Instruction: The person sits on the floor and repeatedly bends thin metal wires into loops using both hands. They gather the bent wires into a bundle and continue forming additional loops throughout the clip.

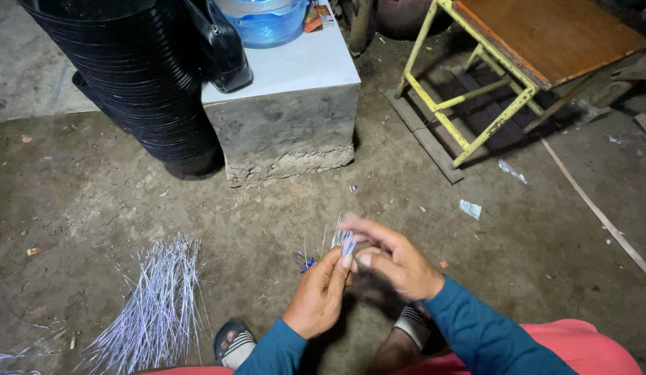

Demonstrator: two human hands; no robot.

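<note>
My left hand [321, 292] and my right hand [392, 258] meet in front of me, low over the dirt floor. Together they pinch a small bundle of thin pale wire strands [344, 240] that stick up between the fingertips. A tiny blue-tipped scrap [307, 264] lies on the ground just left of my left hand. A fan-shaped pile of the same pale thin strands [158, 305] lies on the floor to the left. My teal sleeves and sandalled feet show at the bottom edge.
A tall leaning stack of black tubs [149, 83] stands at the upper left beside a concrete block [285, 118] with a black bag and a blue container on it. A yellow-framed wooden table [538, 42] stands at the upper right. Paper scraps and a stick lie on the floor.
</note>
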